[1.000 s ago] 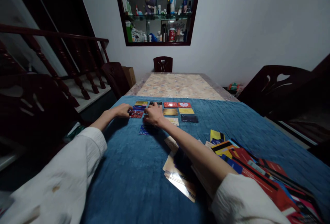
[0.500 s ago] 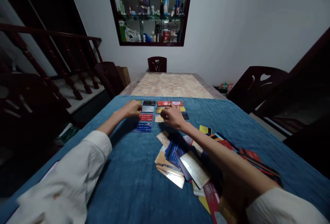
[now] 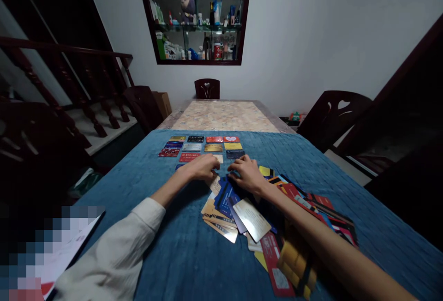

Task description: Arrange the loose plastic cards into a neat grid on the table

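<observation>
My left hand (image 3: 205,167) hovers between the laid-out bank cards and the loose pile, its fingers loosely bent and apart. Below it a beige card (image 3: 215,185) sticks out from the pile's far edge. My right hand (image 3: 247,174) reaches over the pile, fingers spread and bent down close to a blue card (image 3: 223,195); whether they touch it I cannot tell. Beyond the hands, cards lie face up in rows, among them a red card (image 3: 189,157), a gold card (image 3: 213,148) and a dark card (image 3: 235,154). My left hand partly covers a cream card (image 3: 218,158).
The card pile spreads to the right under my right forearm, with a shiny pale card (image 3: 252,220) on top and a yellow banded bundle (image 3: 296,261) nearby. A blue cloth (image 3: 166,255) covers the near table. A flat device (image 3: 78,241) lies at the left edge.
Both hands have drawn back from the rows toward the pile, the left also moving right. More of the laid-out cards show. The view has shifted slightly.
</observation>
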Demonstrator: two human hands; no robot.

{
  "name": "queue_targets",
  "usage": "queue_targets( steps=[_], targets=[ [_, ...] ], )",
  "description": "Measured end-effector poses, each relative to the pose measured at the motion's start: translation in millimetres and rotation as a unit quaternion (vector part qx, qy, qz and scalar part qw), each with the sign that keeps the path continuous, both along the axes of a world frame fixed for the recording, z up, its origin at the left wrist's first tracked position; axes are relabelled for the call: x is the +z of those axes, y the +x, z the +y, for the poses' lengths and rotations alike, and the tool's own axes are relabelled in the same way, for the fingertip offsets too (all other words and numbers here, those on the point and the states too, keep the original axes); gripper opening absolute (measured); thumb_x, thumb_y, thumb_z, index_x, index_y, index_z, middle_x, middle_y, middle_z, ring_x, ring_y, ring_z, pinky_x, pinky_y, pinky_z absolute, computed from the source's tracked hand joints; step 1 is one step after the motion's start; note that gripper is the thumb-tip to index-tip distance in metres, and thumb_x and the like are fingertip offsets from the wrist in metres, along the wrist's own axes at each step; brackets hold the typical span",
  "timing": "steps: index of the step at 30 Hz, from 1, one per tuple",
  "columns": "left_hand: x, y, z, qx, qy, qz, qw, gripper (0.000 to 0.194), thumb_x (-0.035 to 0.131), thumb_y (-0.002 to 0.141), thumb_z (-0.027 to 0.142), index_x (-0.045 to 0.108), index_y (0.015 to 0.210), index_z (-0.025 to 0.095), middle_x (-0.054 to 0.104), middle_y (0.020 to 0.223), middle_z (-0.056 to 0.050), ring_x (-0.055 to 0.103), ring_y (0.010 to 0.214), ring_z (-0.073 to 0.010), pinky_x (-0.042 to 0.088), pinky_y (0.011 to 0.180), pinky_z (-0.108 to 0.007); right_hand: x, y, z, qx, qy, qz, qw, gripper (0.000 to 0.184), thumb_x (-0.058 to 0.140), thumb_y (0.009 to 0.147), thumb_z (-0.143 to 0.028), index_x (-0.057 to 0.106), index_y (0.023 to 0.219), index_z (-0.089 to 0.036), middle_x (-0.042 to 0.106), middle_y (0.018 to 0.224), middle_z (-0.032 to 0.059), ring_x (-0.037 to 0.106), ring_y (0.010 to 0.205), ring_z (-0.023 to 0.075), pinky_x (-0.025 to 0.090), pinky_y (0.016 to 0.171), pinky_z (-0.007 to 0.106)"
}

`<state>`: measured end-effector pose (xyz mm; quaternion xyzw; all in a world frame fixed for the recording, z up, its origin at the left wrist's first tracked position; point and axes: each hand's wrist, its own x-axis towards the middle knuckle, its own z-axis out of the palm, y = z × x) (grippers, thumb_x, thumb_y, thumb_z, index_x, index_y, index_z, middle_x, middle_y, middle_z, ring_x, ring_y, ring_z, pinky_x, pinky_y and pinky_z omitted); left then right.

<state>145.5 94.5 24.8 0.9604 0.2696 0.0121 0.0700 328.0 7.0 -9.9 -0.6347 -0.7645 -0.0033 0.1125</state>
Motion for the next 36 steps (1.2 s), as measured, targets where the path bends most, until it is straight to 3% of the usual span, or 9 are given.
queue_targets(
  steps=[3,5,8,13,20,29,36],
  targets=[
    [-1.7,6.5,-12.2,-0.029,0.014,0.057,0.998,0.024,0.059,0.072,0.016,0.074,0.091,0.019,0.069,0.093,-0.011,0.058,0.095,-0.0258,0.045,0.081,-0.032,-1.0,-2.1,-11.1,0.002,-0.024,-0.011,1.000,0.030,0.055,0.093,-0.039,0.067,0.116,-0.025,0.064,0.118,0.0093,0.043,0.113,0.0295,0.033,0.082,0.038],
    [-2.4,8.5,-16.9,-0.017,0.011,0.084,0.996,0.025,0.060,0.072,0.018,0.073,0.093,0.020,0.067,0.100,-0.012,0.056,0.102,-0.0283,0.045,0.085,-0.035,-1.5,-2.7,-15.7,0.011,-0.035,-0.013,0.999,0.031,0.054,0.094,-0.039,0.066,0.118,-0.025,0.063,0.120,0.0095,0.043,0.113,0.0295,0.033,0.082,0.038],
    [-2.0,11.0,-21.2,-0.003,0.008,0.083,0.997,0.028,0.062,0.071,0.019,0.072,0.098,0.021,0.064,0.109,-0.012,0.051,0.110,-0.0304,0.044,0.093,-0.041,-2.1,-2.5,-18.3,0.017,-0.049,-0.007,0.999,0.028,0.054,0.094,-0.034,0.067,0.117,-0.026,0.062,0.120,0.0093,0.043,0.113,0.0293,0.033,0.083,0.039],
    [-0.5,19.0,-26.7,-0.019,0.000,0.097,0.995,0.022,0.056,0.074,0.017,0.071,0.090,0.018,0.064,0.105,-0.013,0.051,0.112,-0.0317,0.043,0.096,-0.047,-2.8,-2.3,-19.3,0.025,-0.054,0.028,0.998,0.029,0.054,0.090,-0.023,0.068,0.116,-0.025,0.064,0.115,0.0091,0.043,0.110,0.0271,0.032,0.085,0.038],
    [-3.2,22.8,-30.4,-0.015,-0.038,0.079,0.996,0.017,0.062,0.073,0.027,0.070,0.084,0.017,0.068,0.090,-0.010,0.059,0.099,-0.0308,0.046,0.090,-0.043,-4.8,0.3,-19.7,0.039,-0.053,0.096,0.993,0.024,0.060,0.084,-0.018,0.069,0.106,-0.022,0.069,0.105,0.0064,0.047,0.109,0.0260,0.031,0.086,0.037],
    [-14.1,24.4,-27.9,0.007,-0.096,0.038,0.995,0.040,0.078,0.066,0.039,0.065,0.099,0.020,0.068,0.094,-0.005,0.061,0.095,-0.0273,0.045,0.084,-0.036,-5.4,6.2,-16.6,0.033,-0.051,0.106,0.993,0.028,0.049,0.079,-0.005,0.067,0.094,-0.020,0.067,0.089,0.0050,0.053,0.094,0.0211,0.034,0.077,0.029],
    [-19.1,24.5,-23.6,-0.010,-0.099,0.056,0.993,0.023,0.069,0.076,0.033,0.066,0.096,0.021,0.067,0.091,-0.003,0.057,0.099,-0.0244,0.043,0.085,-0.032,-3.1,7.0,-16.5,0.032,-0.074,0.091,0.993,0.028,0.049,0.076,-0.005,0.066,0.092,-0.020,0.066,0.084,0.0040,0.054,0.092,0.0210,0.033,0.072,0.026]
  ],
)
